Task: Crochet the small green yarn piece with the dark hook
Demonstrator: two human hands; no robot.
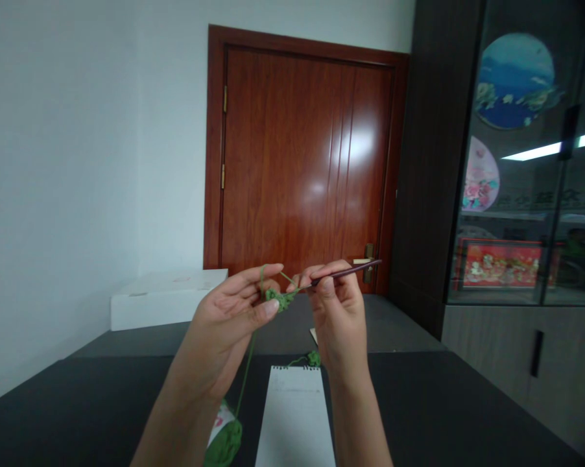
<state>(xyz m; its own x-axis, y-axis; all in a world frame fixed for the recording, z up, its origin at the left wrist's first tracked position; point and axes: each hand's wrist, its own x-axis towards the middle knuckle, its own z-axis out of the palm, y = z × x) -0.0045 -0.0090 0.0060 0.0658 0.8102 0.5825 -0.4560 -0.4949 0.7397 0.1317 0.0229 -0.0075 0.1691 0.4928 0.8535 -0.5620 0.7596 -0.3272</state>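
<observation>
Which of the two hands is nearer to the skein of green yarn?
The left. The left hand is raised, almost straight above the skein in the picture; the right hand, holding the dark hook, is also raised but farther off to the right.

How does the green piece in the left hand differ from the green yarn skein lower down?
The green piece is pinched up in the left hand, while the yarn skein sits low, partly hidden by the forearm. The piece is small and bare; the skein is bulkier, with a white label around it. Both are green.
</observation>
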